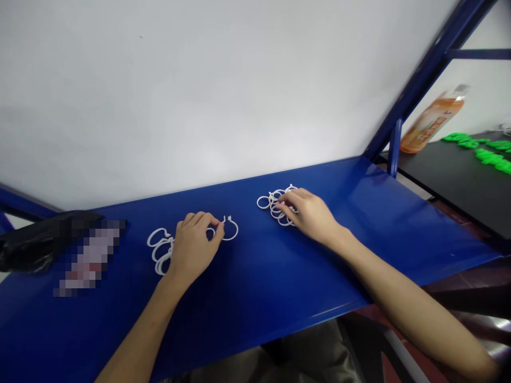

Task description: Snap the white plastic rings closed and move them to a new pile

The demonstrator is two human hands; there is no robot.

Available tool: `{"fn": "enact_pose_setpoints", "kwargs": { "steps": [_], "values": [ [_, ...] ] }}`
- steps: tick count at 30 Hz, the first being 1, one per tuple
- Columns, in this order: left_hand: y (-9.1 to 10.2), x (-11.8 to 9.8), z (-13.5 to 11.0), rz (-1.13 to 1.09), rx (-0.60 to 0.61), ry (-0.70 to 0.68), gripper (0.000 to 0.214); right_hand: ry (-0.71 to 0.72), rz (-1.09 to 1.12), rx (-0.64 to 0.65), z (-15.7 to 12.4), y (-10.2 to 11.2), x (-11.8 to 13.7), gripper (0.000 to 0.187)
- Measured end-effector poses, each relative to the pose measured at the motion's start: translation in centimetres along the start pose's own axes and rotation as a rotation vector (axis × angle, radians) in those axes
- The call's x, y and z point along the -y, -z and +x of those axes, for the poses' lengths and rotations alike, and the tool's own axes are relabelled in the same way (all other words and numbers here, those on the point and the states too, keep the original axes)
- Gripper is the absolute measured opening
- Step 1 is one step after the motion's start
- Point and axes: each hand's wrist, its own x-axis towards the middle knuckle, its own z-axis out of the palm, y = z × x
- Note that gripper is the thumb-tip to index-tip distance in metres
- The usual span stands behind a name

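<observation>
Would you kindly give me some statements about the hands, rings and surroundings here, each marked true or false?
1. The left hand has its thumb and forefinger on a white ring with a gap in it. True.
2. The right hand rests on the bottle. False: it is at a cluster of white rings.
3. Both hands are over a red surface. False: the surface is blue.
4. Bright green items lie on the black surface at the right. True.
5. The bottle stands between the hands. False: the bottle is far to the right.
</observation>
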Motion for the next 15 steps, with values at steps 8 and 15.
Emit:
{"fn": "enact_pose_setpoints", "kwargs": {
  "steps": [8, 15],
  "values": [
    [-0.3, -4.3, -1.2, -0.182, -0.146, -0.180, 0.016, -0.080, 0.668, 0.182, -1.7, -3.4, 4.7, 0.021],
    [-0.5, -4.8, -1.2, -0.363, -0.058, -0.082, 0.008, -0.134, 0.739, 0.177, -1.6, -3.4, 4.4, 0.016]
  ]
}}
